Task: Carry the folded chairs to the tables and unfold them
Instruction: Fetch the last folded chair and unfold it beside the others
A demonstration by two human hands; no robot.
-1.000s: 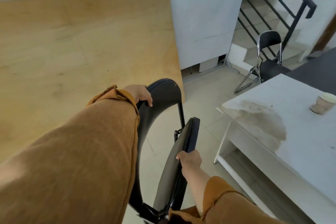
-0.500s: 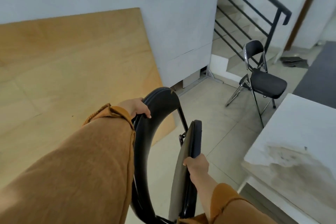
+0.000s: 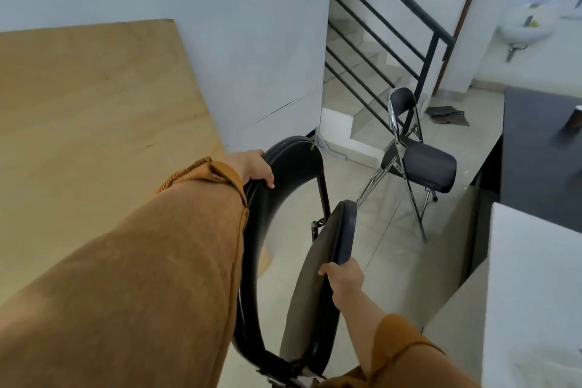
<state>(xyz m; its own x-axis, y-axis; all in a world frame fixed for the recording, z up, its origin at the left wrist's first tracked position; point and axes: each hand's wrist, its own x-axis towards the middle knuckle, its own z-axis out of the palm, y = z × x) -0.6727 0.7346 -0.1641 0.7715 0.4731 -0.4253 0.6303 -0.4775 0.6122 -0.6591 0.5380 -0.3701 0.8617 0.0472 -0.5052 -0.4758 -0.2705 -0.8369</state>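
A black folding chair (image 3: 283, 230) hangs in front of me, partly folded, with its seat tilted up near the backrest. My left hand (image 3: 255, 167) grips the top edge of the curved backrest. Lower down, my right hand (image 3: 343, 277) grips the front edge of the padded seat (image 3: 324, 261). A wide wooden table (image 3: 88, 142) lies to my left, close to the chair. A second black chair (image 3: 415, 157) stands unfolded on the floor by the stairs. The held chair's legs are hidden below the frame.
A white table (image 3: 535, 287) stands at the lower right, with a dark table (image 3: 541, 148) behind it. A staircase with a black railing (image 3: 387, 50) rises at the back. The white wall (image 3: 245, 41) ends near the wooden table's corner. Tiled floor (image 3: 393, 261) lies between the tables.
The view has swung right and away from the wooden table toward the stairs. The held chair has moved with me; both hands keep their grips. The unfolded chair now looks nearer.
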